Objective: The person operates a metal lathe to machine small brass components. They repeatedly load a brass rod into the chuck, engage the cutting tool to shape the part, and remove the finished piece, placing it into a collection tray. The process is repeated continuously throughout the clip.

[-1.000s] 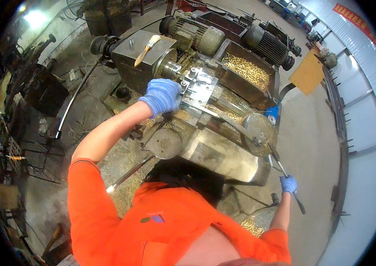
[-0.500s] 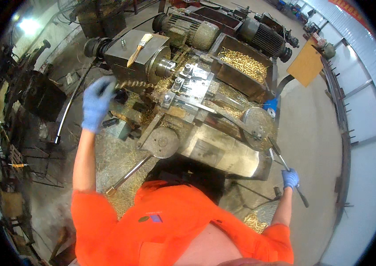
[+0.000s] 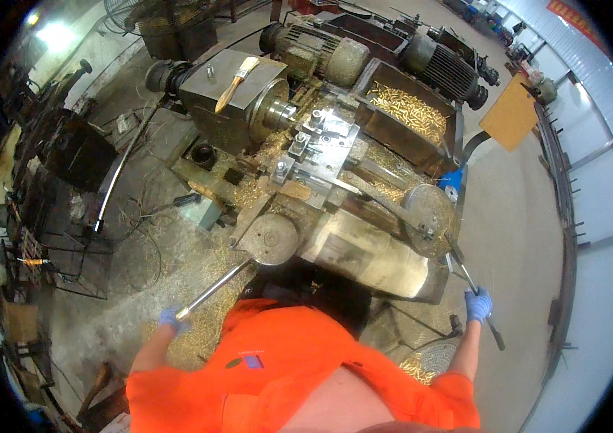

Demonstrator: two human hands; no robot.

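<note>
In its blue glove, my left hand (image 3: 171, 317) is at the lower end of a bright metal lever (image 3: 212, 291), with glove showing on both sides of the tip. Its fingers appear closed around that end, though they are partly hidden. The lever runs up to a round disc (image 3: 269, 239) on the lathe's front. Over at the right, my gloved right hand (image 3: 477, 305) is closed around a long dark-ended handle (image 3: 463, 267). That handle joins a second disc (image 3: 429, 211). Between them sits the tool slide (image 3: 332, 148), facing the round chuck (image 3: 275, 112).
A wooden-handled brush (image 3: 228, 94) lies on the headstock (image 3: 209, 79). Several small brass-coloured parts fill a metal bin (image 3: 407, 137) behind the slide; more lie in a basket (image 3: 436, 359) by my right forearm. Metal shavings cover the floor near the left lever. Motors (image 3: 436, 66) stand at the back.
My left hand has come down from beside the chuck to the left lever's end. The twisted brownish streak near it is gone. My right hand stays on its handle; the view has shifted slightly.
</note>
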